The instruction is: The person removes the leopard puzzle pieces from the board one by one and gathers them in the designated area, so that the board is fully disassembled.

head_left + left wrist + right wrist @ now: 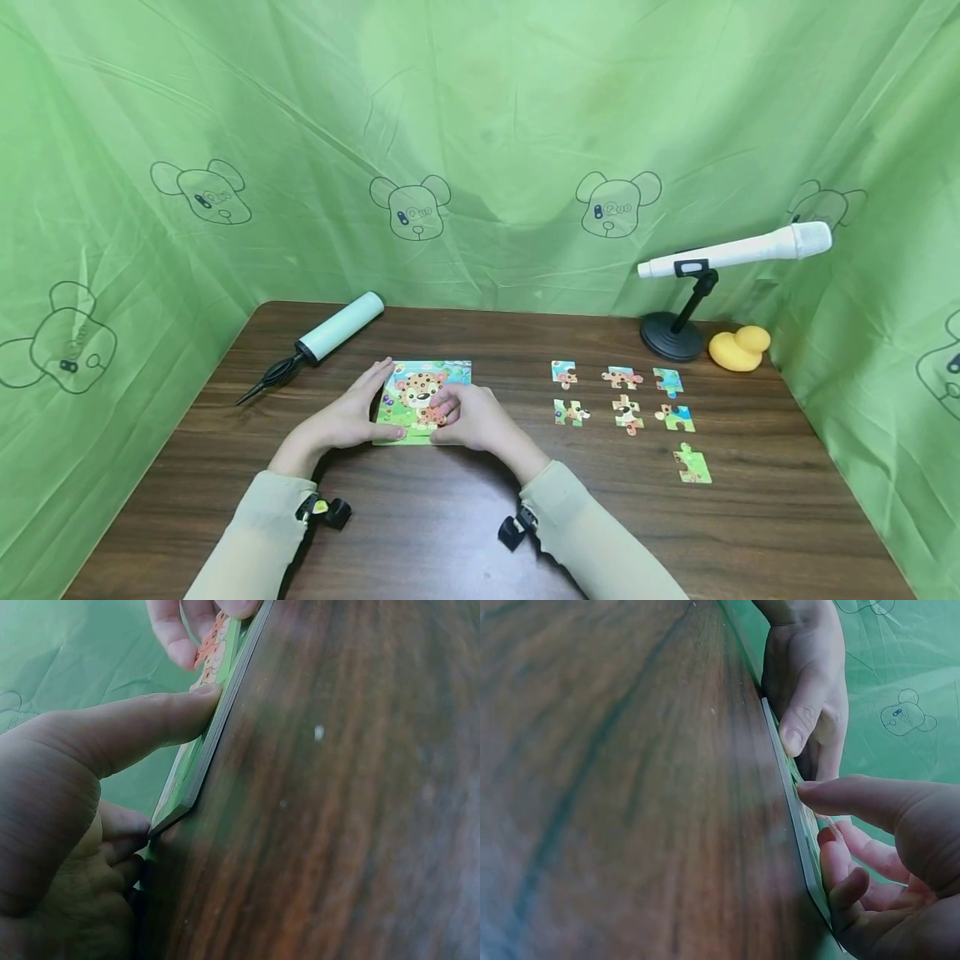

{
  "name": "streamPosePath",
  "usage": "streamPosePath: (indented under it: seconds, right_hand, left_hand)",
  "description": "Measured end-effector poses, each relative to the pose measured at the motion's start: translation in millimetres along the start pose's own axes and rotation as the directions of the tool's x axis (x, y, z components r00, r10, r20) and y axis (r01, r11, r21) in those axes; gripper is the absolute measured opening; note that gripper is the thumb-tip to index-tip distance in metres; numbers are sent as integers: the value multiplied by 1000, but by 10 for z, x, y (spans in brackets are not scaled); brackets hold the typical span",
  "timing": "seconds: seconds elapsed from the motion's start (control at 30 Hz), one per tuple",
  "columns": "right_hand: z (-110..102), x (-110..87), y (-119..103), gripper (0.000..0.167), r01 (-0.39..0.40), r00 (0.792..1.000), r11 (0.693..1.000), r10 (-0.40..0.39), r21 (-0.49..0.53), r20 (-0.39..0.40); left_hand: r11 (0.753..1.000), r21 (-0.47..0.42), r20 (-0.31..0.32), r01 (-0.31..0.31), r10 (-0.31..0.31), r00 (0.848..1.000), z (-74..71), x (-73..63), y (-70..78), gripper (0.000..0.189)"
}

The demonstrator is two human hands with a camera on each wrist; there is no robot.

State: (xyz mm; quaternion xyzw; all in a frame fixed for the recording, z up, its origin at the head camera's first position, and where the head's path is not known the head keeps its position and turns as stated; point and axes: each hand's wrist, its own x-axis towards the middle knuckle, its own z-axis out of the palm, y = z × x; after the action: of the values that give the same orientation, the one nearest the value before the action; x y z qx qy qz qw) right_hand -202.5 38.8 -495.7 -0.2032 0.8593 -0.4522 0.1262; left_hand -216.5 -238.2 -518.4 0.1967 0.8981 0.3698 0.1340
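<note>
A square puzzle board point(442, 371) with a spotted leopard cub picture lies on the table. My left hand point(345, 419) holds it at its left side, the thumb on the lower left of the picture and the fingers along the left edge. Over the lower right of the board, my right hand point(483, 421) pinches a spotted orange puzzle piece point(214, 649) between thumb and curled fingers. In the left wrist view this piece appears tilted against the board. The right wrist view shows the right hand point(885, 847) close to the left thumb; fingers mostly hide the piece.
Several loose puzzle pieces point(620, 377) lie in rows right of the board, with a green piece point(692, 463) nearest me. Behind them stand a white microphone point(738, 250) on a black stand point(671, 336) and a yellow rubber duck point(738, 348). A pale blue hand pump point(341, 327) lies back left.
</note>
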Motion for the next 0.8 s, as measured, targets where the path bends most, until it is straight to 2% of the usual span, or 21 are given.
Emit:
streamPosePath:
  seconds: [0.53, 0.8]
  right_hand:
    - [-61, 4, 38, 42, 13, 1000, 1000, -13, 22, 22]
    - [-256, 10, -4, 42, 25, 999, 997, -28, 77, 36]
  left_hand:
    - [1000, 12, 2, 9, -9, 1000, 15, -21, 12, 124]
    - [999, 37, 6, 6, -6, 1000, 1, -14, 29, 123]
